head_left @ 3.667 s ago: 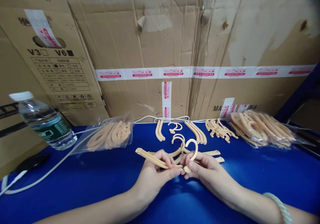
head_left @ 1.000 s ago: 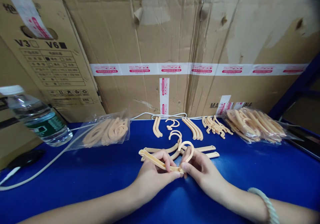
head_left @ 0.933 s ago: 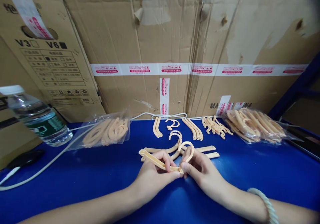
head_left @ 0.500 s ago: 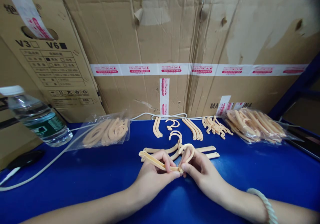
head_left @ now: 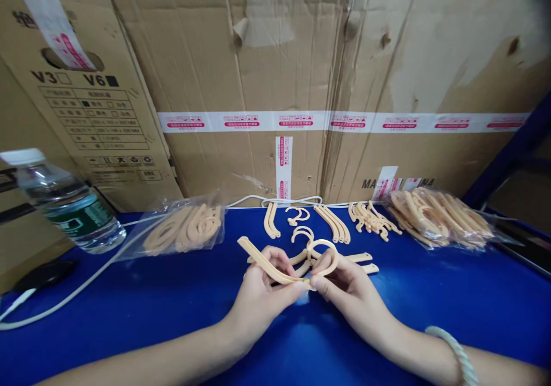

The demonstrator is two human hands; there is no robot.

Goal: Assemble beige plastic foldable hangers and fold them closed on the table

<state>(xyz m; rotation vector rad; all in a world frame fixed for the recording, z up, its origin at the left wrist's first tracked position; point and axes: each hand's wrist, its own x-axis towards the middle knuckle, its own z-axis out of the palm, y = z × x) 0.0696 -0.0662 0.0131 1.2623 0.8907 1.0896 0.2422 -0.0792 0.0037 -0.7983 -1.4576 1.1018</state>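
Observation:
My left hand (head_left: 271, 285) is closed round a beige plastic hanger arm (head_left: 263, 262), a curved bar that tilts up to the left. In my right hand (head_left: 346, 280) is a beige hanger hook (head_left: 330, 248), pinched near its base. The arm's inner end meets the hook's base between my fingertips; whether they are joined I cannot tell. Just behind my hands lie hangers (head_left: 359, 257) with hooks and arms, partly hidden. Farther back are loose curved arms (head_left: 333, 223), two more arms (head_left: 271, 221), loose hooks (head_left: 297, 215) and a pile of small hooks (head_left: 372, 218).
Clear bags of beige parts lie at the left (head_left: 185, 227) and right (head_left: 443, 217). A water bottle (head_left: 71, 202), a black round device (head_left: 45, 274) and a white cable (head_left: 86, 291) are on the left of the blue table (head_left: 172, 317). Cardboard (head_left: 241, 162) stands behind.
The outer end of the arm in my left hand has tilted upward, and the bar has turned slightly. My right hand still grips the hook, nearly in place.

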